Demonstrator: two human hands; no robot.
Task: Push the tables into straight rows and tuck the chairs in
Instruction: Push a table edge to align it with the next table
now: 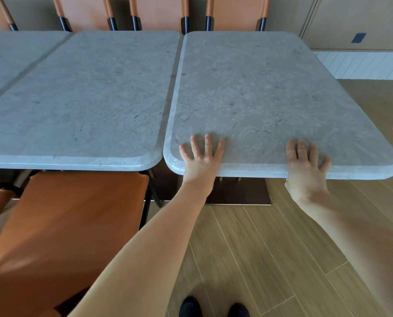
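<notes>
Hands lie flat on the right table (259, 92) at its near edge: left hand (201, 156) with fingers spread and straight, right hand (305, 165) likewise relaxed, gripping nothing; this table sits slightly askew beside the middle table (88, 99); an orange chair (65, 225) stands near-left.

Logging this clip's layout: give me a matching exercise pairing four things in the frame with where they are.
Things:
1. left hand
2. right hand
3. near chair
4. black shoes

Places:
A. bottom edge, on the wood floor
B. flat on the right table, near its left corner
C. below the middle table
D. over the right table's near edge, further right

Pairs: 1-B, 2-D, 3-C, 4-A
</notes>
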